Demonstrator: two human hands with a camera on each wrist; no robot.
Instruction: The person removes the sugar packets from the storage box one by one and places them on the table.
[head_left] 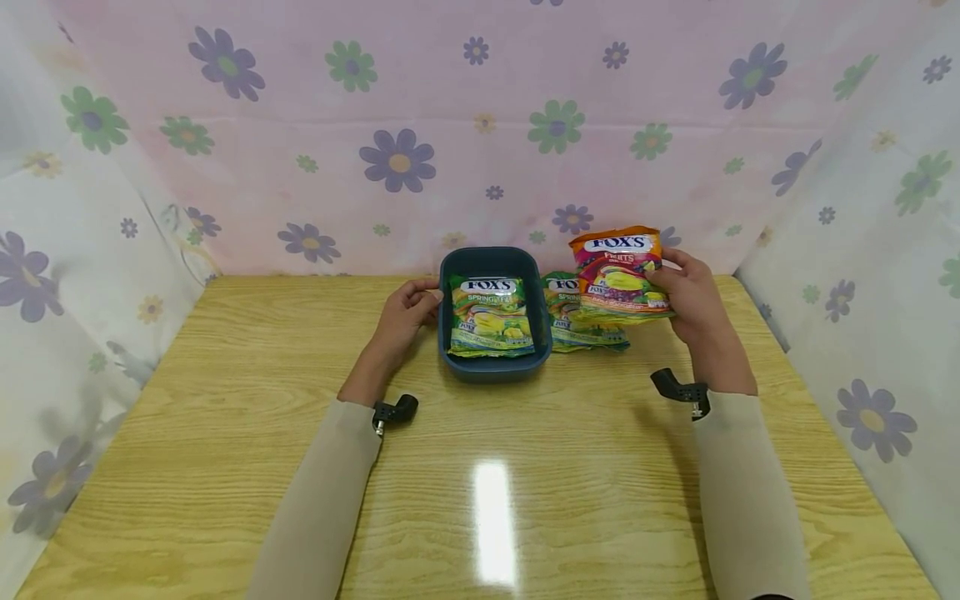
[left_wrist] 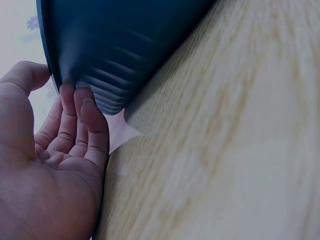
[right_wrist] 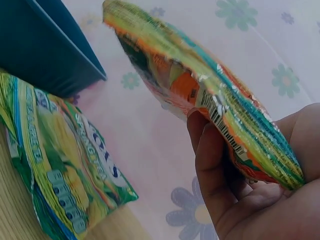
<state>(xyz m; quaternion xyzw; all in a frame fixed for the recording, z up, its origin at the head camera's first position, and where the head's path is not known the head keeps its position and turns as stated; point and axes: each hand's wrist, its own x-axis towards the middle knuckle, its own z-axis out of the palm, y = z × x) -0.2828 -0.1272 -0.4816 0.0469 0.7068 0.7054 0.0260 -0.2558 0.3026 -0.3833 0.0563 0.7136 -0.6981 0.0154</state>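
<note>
A dark blue plastic bin [head_left: 495, 372] stands near the back of the table with a green Fox's Spring Tea candy bag [head_left: 491, 317] lying inside. At its left side, my left hand [head_left: 407, 315] pinches the rim, thumb on the edge and curled fingertips against the ribbed outer wall [left_wrist: 107, 75]. My right hand [head_left: 693, 300] grips an orange-and-purple Fox's Fruits candy bag [head_left: 621, 275] by its right side. In the right wrist view, this bag is seen edge-on, raised, between thumb and fingers. Another Spring Tea bag [head_left: 570, 329] lies right of the bin, partly covered by the raised bag.
The wooden table [head_left: 247, 433] meets a flowered cloth backdrop [head_left: 450, 108] behind and at both sides. Small black wrist mounts [head_left: 396, 408] sit at both sleeve cuffs. A bright light reflection lies on the table's front.
</note>
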